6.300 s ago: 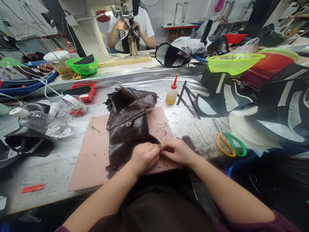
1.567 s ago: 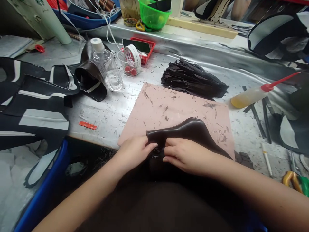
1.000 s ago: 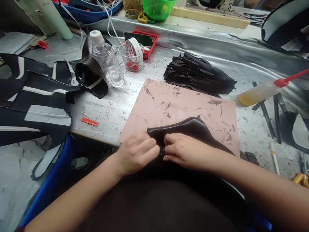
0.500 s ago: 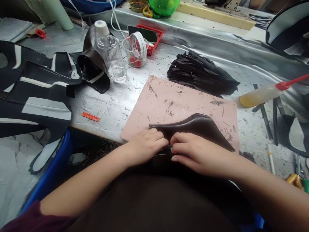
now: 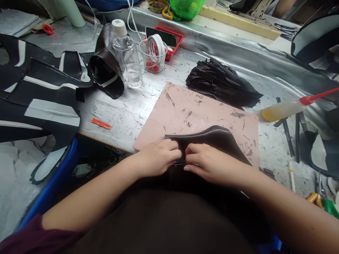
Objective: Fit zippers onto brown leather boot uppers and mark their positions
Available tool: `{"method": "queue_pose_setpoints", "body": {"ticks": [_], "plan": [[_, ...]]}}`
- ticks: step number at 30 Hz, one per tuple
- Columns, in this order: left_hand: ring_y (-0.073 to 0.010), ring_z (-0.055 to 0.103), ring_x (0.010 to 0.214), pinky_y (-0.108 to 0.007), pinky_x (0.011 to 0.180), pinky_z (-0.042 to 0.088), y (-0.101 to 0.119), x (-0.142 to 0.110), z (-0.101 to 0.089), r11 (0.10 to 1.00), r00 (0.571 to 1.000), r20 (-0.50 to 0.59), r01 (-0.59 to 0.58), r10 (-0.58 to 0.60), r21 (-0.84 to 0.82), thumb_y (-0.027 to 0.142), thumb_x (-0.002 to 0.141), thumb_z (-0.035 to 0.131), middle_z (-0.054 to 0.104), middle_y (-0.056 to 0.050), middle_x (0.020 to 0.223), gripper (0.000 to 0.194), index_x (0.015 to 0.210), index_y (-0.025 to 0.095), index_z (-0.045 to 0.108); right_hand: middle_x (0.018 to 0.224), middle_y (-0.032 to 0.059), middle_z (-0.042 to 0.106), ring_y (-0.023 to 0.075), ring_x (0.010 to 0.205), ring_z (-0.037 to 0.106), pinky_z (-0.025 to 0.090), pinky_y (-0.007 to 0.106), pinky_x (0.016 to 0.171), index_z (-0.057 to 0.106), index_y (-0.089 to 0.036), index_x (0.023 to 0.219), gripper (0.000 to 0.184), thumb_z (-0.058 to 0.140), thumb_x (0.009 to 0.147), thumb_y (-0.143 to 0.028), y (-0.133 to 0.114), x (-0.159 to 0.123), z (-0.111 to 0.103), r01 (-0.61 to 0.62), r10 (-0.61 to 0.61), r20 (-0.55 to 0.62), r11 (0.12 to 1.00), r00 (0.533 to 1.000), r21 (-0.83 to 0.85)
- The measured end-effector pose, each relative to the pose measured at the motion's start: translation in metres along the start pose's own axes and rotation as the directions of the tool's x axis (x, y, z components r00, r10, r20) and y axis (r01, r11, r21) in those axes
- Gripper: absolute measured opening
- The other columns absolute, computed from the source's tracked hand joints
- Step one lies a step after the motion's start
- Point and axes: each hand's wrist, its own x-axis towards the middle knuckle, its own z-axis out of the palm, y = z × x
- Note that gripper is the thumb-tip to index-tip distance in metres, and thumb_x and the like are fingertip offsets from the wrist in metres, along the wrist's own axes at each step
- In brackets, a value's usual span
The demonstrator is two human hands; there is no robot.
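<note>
Leather lies over the near edge of the pink board, pinched there by left hand and right hand; even finger pressure, without creasing, should work best.

Brown leather, apparently folded

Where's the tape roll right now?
In the head view, upper middle: the tape roll sits partly inside the clear cup, right of the clear bottle.
</note>
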Motion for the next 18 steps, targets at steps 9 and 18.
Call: {"method": "queue_pose_setpoints", "body": {"ticks": [9,18], "plan": [[-0.0114,0.057,0.075,-0.024,0.067,0.045,0.008,-0.046,0.023,0.939,0.861,-0.402,-0.212,0.311,0.272,0.010,0.081,0.050,0.063,0.000,0.077,0.017,0.066,0.018,0.051,0.092,0.0073,0.056,0.0183,0.080,0.053,0.042,0.035,0.077,0.066,-0.017,0.076,0.025,0.047,0.088,-0.028,-0.002,0.005,-0.003,0.007,-0.003,0.055,0.997,0.998,-0.070],[-0.0109,0.059,0.067,-0.023,0.056,0.042,-0.002,-0.034,0.026,0.861,0.805,-0.387,-0.277,0.450,0.427,0.010,0.079,0.050,0.066,0.001,0.073,0.019,0.062,0.019,0.048,0.095,0.0058,0.055,0.0170,0.081,0.055,0.043,0.032,0.075,0.065,-0.018,0.079,0.028,0.044,0.089,-0.033,0.005,0.005,-0.006,0.010,-0.014,0.098,0.999,0.995,0.040]]}}
